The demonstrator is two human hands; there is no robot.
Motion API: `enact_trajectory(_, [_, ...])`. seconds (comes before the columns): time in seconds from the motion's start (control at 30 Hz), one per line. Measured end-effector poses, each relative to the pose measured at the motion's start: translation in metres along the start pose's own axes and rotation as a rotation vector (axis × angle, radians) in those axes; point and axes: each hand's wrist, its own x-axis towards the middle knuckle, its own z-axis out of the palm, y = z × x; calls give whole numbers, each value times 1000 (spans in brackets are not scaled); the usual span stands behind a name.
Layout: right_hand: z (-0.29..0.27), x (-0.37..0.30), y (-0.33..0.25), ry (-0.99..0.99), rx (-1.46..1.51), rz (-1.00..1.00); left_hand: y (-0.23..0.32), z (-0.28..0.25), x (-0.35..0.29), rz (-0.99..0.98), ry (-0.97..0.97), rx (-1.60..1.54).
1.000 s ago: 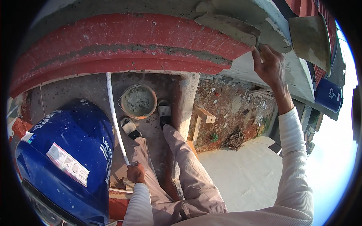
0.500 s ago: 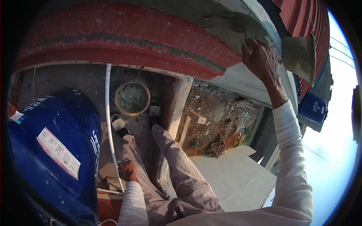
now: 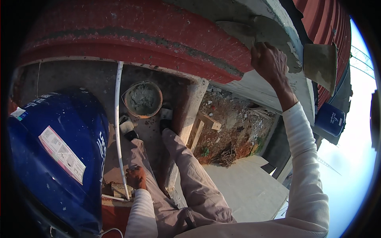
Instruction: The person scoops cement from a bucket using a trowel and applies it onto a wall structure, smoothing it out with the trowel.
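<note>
My right hand (image 3: 270,62) is closed around the handle of a plastering trowel (image 3: 235,30), at the upper right. The trowel's blade lies against wet grey mortar (image 3: 274,33) on the wall edge beside the red surface; the hand hides most of the handle. Low at left, my left hand (image 3: 136,177) is curled closed by my thigh, next to a white pipe (image 3: 118,119). Whether it holds anything is hidden. A round bucket of wet mortar (image 3: 143,99) stands on the floor just beyond my feet.
A large blue tank (image 3: 59,119) fills the left side. A grey bucket-like container (image 3: 320,65) sits right of my right hand. A concrete post (image 3: 192,109) runs beside my legs; rubble ground (image 3: 234,119) lies below, with a smaller blue tank (image 3: 330,119) farther right.
My right hand and trowel have slid a little left along the wall, away from the grey container, uncovering more mortar to its right. The view has shifted slightly; my left hand stays by the pipe.
</note>
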Motion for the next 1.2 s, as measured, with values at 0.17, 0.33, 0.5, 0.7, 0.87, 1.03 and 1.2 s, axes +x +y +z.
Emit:
enact_trajectory(0.17, [-43,7,-2,192,71,70,5,-8,-7,-11,8,14])
enact_trajectory(0.33, [-29,-22,3,71,107,72,4,-11,-1,-61,2,13])
enact_trajectory(0.5, [11,-37,30,-99,-1,96,11,-13,-5,-35,6,4])
enact_trajectory(0.7, [-4,-13,16,46,116,121,15,-26,-5,-48,15,1])
enact_trajectory(0.87, [-15,-16,25,189,231,180,15,-16,1,-54,54,50])
enact_trajectory(1.03, [4,-38,39,374,435,252,13,-11,11,-20,58,121])
enact_trajectory(1.2, [51,-76,5,612,646,417,44,-37,-11,-35,-22,85])
